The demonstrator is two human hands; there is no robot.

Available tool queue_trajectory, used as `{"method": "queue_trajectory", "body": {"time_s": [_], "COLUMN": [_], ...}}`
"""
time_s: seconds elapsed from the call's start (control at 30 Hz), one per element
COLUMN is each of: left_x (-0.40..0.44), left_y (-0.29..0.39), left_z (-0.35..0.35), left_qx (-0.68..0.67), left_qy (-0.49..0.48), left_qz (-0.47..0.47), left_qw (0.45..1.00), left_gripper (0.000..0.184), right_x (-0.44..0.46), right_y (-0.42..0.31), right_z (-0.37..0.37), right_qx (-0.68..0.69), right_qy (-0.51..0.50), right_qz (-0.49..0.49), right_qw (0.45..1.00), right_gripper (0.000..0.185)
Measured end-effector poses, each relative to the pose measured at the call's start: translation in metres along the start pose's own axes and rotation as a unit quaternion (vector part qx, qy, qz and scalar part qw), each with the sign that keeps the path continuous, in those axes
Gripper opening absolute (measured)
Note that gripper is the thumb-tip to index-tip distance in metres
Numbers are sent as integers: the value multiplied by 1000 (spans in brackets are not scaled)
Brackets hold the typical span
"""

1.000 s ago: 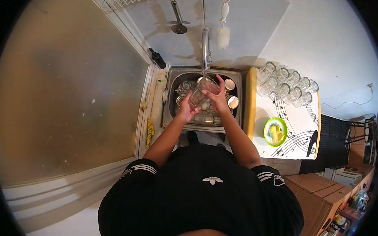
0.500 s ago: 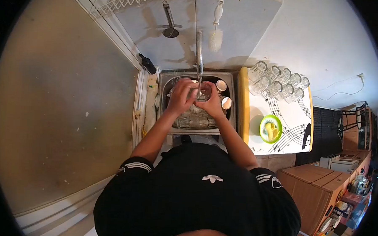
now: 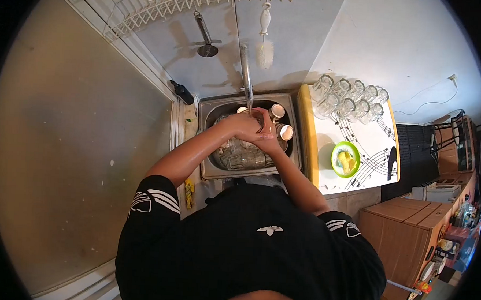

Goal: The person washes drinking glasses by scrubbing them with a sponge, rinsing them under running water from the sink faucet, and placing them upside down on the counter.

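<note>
Under the faucet [image 3: 246,75], my right hand [image 3: 266,131] is wrapped round a clear glass [image 3: 259,118], which is mostly hidden by my fingers. My left hand [image 3: 246,126] reaches across to the same glass and overlaps it, its fingers largely out of sight behind and inside the glass. Below both hands, the metal sink [image 3: 207,172] holds several glass mugs [image 3: 243,160] lying in it. White-topped cups [image 3: 286,132] stand at the sink's right side.
Right of the sink, a yellow-edged table [image 3: 307,126] bears several glass mugs [image 3: 326,105] and a green bowl [image 3: 345,173] with a yellow sponge [image 3: 346,161]. A dark bottle [image 3: 182,92] stands left of the faucet. A wire rack [image 3: 166,7] hangs above.
My left hand has moved right, from the glass's left side to over it, with the forearm now slanting across the sink. My right hand still holds the glass. The view has shifted slightly.
</note>
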State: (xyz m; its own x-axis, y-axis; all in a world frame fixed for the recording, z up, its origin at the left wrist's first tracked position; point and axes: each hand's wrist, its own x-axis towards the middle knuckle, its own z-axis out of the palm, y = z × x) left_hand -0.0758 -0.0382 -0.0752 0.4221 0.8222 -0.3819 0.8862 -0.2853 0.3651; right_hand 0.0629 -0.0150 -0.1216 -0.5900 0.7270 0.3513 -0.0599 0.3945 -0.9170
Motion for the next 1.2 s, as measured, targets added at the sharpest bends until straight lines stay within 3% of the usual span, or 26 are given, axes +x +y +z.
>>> {"method": "queue_trajectory", "body": {"time_s": [0.03, 0.67, 0.77, 0.93, 1.13, 1.2], "left_x": [3, -1, -1, -1, 5, -7], "left_y": [-3, 17, 16, 10, 1, 16], "left_z": [3, -24, -21, -11, -7, -15], "left_qx": [-9, -3, 0, -3, 6, -29], "left_qy": [51, 78, 38, 126, 64, 123], "left_qz": [36, 22, 16, 83, 19, -2], "left_qw": [998, 997, 999, 989, 998, 992], "left_gripper": [80, 79, 76, 66, 58, 56], "right_x": [1, 6, 6, 3, 3, 8], "right_y": [-1, 5, 7, 10, 7, 9], "right_z": [0, -3, -6, -3, -5, -6], "right_qx": [0, -38, -25, -19, -43, -7], "right_qy": [2, 8, -2, -5, -20, 24], "right_qz": [-1, -14, -11, -19, 32, 28], "right_qw": [1000, 999, 1000, 1000, 998, 999], "right_gripper": [77, 72, 73, 77, 76, 70]}}
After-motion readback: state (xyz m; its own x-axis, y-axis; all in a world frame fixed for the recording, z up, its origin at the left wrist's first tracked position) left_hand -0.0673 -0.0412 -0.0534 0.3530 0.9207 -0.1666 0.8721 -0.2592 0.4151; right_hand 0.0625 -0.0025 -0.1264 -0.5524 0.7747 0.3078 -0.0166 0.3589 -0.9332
